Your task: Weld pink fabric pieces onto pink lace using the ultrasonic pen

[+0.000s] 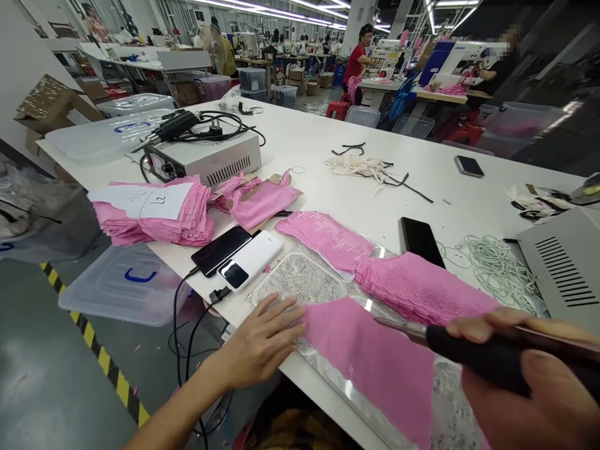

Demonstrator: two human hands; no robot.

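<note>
My left hand (260, 340) lies flat with fingers spread, pressing the left edge of a pink lace piece (375, 359) at the table's near edge. The piece rests on a shiny plate with white lace under it (300, 278). My right hand (529, 369) is closed round the black handle of a rod-like tool (469, 350), whose metal tip (391, 324) hovers at the pink piece. A stack of pink lace pieces (422, 284) lies just beyond.
A black phone and white power bank (239, 253) sit left of the plate, with another phone (419, 240) behind. Further pink stacks (159, 215), a white control box (206, 156), white elastic loops (497, 265) and a grey machine (562, 269) crowd the table. Other people work at far tables.
</note>
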